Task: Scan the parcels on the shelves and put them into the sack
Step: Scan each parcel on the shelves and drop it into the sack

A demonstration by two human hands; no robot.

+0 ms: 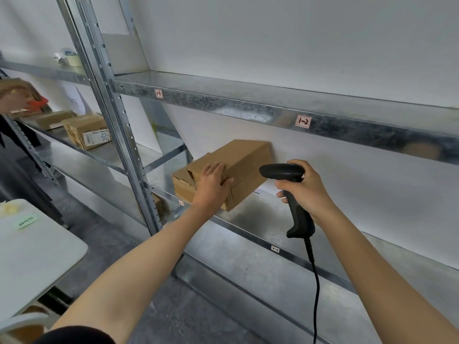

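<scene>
**Left hand on a cardboard parcel, right hand pointing a barcode scanner at it**

Far left of the left hand, a white table (37, 249) carries a small green label (28, 220). Above it, at the frame edge, another person's hand (12, 104) holds a brown box. In the neighbouring bay sit two more cardboard boxes (87, 131), the nearer one bearing a white printed label. A perforated steel upright (116, 125) stands between those boxes and the left hand.

The left hand (213, 187) grips the near top corner of a cardboard parcel (238, 160), fingers over the top and thumb spread on the side face. The parcel rests on the middle shelf (248, 219), its far end at the white wall.

Just right of the parcel, the right hand (306, 191) is wrapped round the handle of a black barcode scanner (283, 171). Its head points left at the parcel's side, and contact cannot be judged. A black cable (315, 281) hangs below this hand. Above both hands runs the upper shelf (248, 108), with the tags "1-1" (158, 93) and "1-2" (303, 121) on its front lip.
</scene>
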